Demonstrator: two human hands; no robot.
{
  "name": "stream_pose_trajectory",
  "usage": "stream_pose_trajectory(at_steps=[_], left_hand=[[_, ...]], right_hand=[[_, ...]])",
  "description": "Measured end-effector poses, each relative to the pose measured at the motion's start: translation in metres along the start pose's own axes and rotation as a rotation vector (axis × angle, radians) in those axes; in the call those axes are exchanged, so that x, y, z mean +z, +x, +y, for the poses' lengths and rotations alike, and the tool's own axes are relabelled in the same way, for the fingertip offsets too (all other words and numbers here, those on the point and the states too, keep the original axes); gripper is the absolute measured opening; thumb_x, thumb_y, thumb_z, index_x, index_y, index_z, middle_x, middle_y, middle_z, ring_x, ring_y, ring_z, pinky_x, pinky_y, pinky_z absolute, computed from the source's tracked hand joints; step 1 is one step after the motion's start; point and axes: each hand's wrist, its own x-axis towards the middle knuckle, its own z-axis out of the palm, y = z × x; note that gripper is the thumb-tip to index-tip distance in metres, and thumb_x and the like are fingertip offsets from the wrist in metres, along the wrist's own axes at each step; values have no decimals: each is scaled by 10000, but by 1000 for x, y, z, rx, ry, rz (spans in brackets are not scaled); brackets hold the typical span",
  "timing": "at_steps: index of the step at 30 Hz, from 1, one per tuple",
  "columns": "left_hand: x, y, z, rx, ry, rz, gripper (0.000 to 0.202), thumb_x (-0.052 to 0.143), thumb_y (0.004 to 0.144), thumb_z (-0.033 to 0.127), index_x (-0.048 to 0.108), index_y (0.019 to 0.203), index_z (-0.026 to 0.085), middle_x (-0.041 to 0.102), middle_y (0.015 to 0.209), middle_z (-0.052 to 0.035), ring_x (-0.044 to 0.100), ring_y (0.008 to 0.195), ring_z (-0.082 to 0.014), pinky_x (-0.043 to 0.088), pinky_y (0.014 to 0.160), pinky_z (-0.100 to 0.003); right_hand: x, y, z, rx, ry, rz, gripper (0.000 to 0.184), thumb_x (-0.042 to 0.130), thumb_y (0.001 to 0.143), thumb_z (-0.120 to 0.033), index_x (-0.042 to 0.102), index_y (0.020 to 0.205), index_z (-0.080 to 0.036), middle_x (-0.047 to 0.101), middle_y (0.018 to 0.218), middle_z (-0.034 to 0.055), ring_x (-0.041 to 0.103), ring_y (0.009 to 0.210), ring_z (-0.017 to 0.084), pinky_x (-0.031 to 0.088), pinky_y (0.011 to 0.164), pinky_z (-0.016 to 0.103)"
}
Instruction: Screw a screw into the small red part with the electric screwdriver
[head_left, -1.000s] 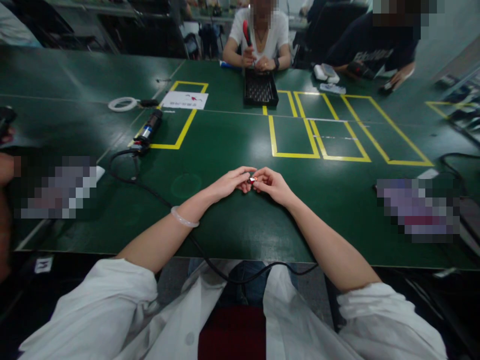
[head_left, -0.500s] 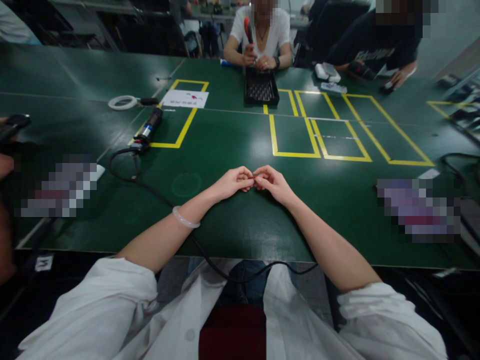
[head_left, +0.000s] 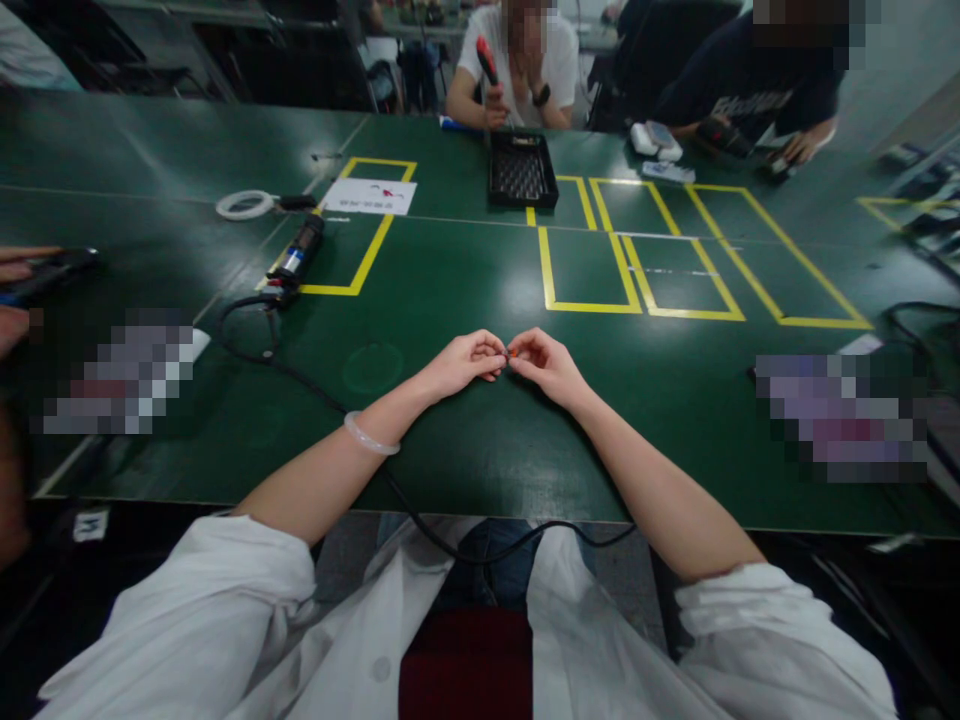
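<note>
Both wrists rest on the green table [head_left: 465, 290], probably to steady the fingertips for fine work. The left hand [head_left: 465, 362] and right hand [head_left: 546, 365] meet tip to tip just above the tabletop in front of the person. Their fingers are curled narrow and pinch a small part [head_left: 510, 353] between them. Only a reddish speck of it shows, so what it is I cannot tell. A pale bracelet [head_left: 367, 438] sits on the left wrist, and a black cable [head_left: 315, 395] runs under that forearm up to an electric screwdriver [head_left: 298, 255], which lies aside at the edge of a yellow tape outline [head_left: 352, 290], within reach but out of the way. Farther off are a white ring [head_left: 245, 205], a sheet of paper [head_left: 369, 196] and a black tray [head_left: 522, 170] in front of a person across the table.

A second ago the part showed a silvery glint and the fingertips were looser around it; now they have closed tighter and cover most of it. The person across has lifted one hand off the table, and the other keeps a red-handled tool [head_left: 486, 60] raised
</note>
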Motion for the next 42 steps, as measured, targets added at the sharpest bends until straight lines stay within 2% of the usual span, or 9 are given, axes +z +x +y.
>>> stream_pose_trajectory(at_steps=[2, 8, 20, 31, 38, 42], left_hand=[[0, 0, -2, 26, 8, -5, 312, 738, 779, 264, 563, 984, 108, 604, 834, -30, 617, 767, -118, 539, 684, -256], [0, 0, -4, 56, 13, -15, 332, 743, 768, 256, 541, 992, 116, 602, 874, -32, 608, 775, -110, 539, 676, -245], [-1, -1, -2, 57, 7, -27, 360, 759, 743, 240, 541, 1003, 119, 614, 942, -54, 611, 817, -116, 534, 693, -246], [-1, -1, 0, 49, 24, -15, 336, 747, 772, 276, 535, 978, 116, 604, 875, -40, 613, 782, -116, 545, 694, -258], [-3, -1, 1, 20, 29, 29, 339, 641, 872, 387, 557, 1063, 120, 635, 936, -76, 632, 824, -137, 544, 697, -257], [-13, -1, 6, 19, 70, 79, 356, 612, 887, 390, 570, 1125, 129, 648, 964, -82, 637, 853, -147, 543, 748, -281]], right_hand=[[0, 0, 1, 7, -2, 26, 345, 757, 773, -418, 578, 963, -191, 618, 892, 11, 533, 664, 104, 440, 615, 260], [-1, 0, 2, 40, -126, 43, 307, 737, 790, -433, 597, 911, -189, 570, 712, -22, 480, 594, 104, 383, 550, 254], [-1, -1, -2, -19, -174, 26, 243, 703, 810, -392, 575, 894, -204, 602, 795, -1, 528, 670, 124, 402, 580, 264], [-2, -1, -1, 5, -163, 23, 255, 703, 806, -378, 580, 937, -198, 610, 805, 2, 522, 663, 122, 411, 592, 267], [-4, 1, 2, 46, -80, 62, 321, 731, 781, -442, 584, 931, -199, 611, 804, 0, 512, 644, 115, 419, 597, 263], [-4, 1, 3, 66, -42, 60, 329, 735, 776, -446, 586, 931, -197, 621, 817, 11, 531, 659, 123, 440, 627, 278]])
